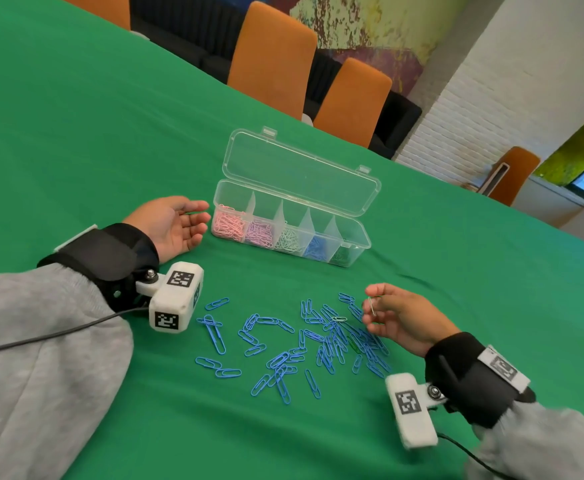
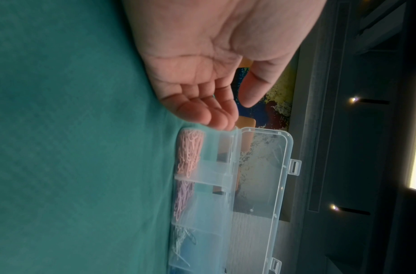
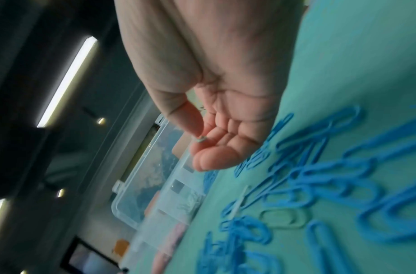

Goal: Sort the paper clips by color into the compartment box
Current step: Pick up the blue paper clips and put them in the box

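A clear compartment box (image 1: 360,245) (image 2: 202,178) (image 3: 169,185) stands open on the green cloth, its lid tipped back. Its compartments hold pink, lilac, pale mint, blue and dark green clips. Several blue paper clips (image 1: 283,344) (image 3: 319,178) lie scattered in front of it, with one pale mint clip (image 1: 339,319) (image 3: 284,219) and a green one (image 1: 354,344) among them. My right hand (image 1: 375,308) (image 3: 200,138) hovers over the pile's right end and pinches a pale mint clip (image 1: 372,305) (image 3: 200,139) between thumb and forefinger. My left hand (image 1: 193,218) (image 2: 235,111) rests palm-up beside the box's left end, fingers relaxed, holding nothing.
Orange chairs (image 1: 273,57) stand along the table's far edge, and another (image 1: 512,174) sits at the right near a white brick wall. Green cloth (image 1: 76,116) stretches bare to the left and behind the box.
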A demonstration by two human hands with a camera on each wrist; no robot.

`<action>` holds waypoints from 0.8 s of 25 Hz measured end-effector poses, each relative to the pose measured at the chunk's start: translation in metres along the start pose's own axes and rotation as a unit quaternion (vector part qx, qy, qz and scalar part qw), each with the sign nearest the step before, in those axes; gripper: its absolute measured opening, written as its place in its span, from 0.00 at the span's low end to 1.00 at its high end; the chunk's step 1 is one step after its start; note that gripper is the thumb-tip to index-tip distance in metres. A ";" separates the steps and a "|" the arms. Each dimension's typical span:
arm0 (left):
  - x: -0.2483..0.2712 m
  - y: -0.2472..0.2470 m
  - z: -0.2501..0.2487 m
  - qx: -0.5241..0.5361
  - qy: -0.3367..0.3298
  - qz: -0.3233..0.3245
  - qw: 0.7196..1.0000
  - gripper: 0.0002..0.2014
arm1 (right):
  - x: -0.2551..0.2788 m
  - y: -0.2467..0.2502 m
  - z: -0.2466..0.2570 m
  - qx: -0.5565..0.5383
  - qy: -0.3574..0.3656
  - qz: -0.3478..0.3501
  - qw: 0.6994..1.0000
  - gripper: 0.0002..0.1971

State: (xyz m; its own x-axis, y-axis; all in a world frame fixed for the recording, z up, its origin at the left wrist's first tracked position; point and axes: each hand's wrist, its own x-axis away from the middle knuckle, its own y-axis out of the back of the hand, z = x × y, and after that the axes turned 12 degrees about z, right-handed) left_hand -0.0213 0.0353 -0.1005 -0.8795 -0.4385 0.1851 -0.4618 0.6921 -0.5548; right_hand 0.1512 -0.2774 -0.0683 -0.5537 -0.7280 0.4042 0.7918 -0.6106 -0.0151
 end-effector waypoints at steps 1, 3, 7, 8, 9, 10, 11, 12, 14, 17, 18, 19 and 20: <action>0.000 0.000 0.000 0.000 0.001 0.000 1.000 0.11 | -0.003 0.000 0.001 -0.084 0.003 0.013 0.996 0.13; 0.000 0.001 0.000 -0.003 0.002 0.001 1.000 0.11 | -0.012 -0.005 0.004 -0.157 -0.004 0.035 0.987 0.17; 0.000 0.001 0.000 -0.007 0.005 0.003 1.000 0.11 | -0.021 -0.022 0.012 0.411 -0.052 0.031 0.910 0.05; -0.001 0.001 0.000 -0.008 0.006 0.003 1.000 0.11 | -0.023 -0.026 0.013 0.541 -0.064 0.040 0.837 0.04; -0.001 0.001 0.000 -0.008 0.007 0.003 1.000 0.11 | -0.025 -0.028 0.013 0.603 -0.079 0.046 0.793 0.05; -0.001 0.001 0.000 -0.008 0.008 0.003 1.000 0.11 | -0.026 -0.030 0.014 0.618 -0.097 0.050 0.779 0.07; -0.001 0.001 0.000 -0.008 0.008 0.003 1.000 0.11 | -0.028 -0.030 0.014 0.617 -0.111 0.055 0.777 0.08; -0.001 0.001 0.000 -0.008 0.008 0.003 1.000 0.11 | -0.028 -0.030 0.014 0.618 -0.119 0.055 0.775 0.10; -0.001 0.000 0.000 -0.008 0.007 0.002 1.000 0.11 | -0.028 -0.026 0.013 0.577 -0.110 0.035 0.809 0.10; 0.000 0.000 0.001 -0.015 0.006 0.005 1.000 0.11 | -0.024 -0.030 0.016 0.261 -0.016 0.020 0.965 0.11; 0.000 0.000 0.001 -0.016 0.006 0.006 1.000 0.11 | -0.025 -0.035 0.020 0.136 0.013 0.029 0.990 0.12; 0.000 0.000 0.001 -0.017 0.006 0.007 1.000 0.11 | -0.026 -0.042 0.026 0.040 0.030 0.039 0.998 0.11; 0.001 0.000 0.001 -0.017 0.006 0.007 1.000 0.11 | -0.030 -0.052 0.032 -0.033 0.038 0.047 0.998 0.10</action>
State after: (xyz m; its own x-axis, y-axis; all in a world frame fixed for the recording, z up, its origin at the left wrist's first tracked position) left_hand -0.0216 0.0341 -0.1011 -0.8872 -0.4213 0.1878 -0.4528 0.7174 -0.5295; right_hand 0.1351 -0.2139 -0.0500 -0.4972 -0.8034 0.3276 0.8242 -0.5553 -0.1111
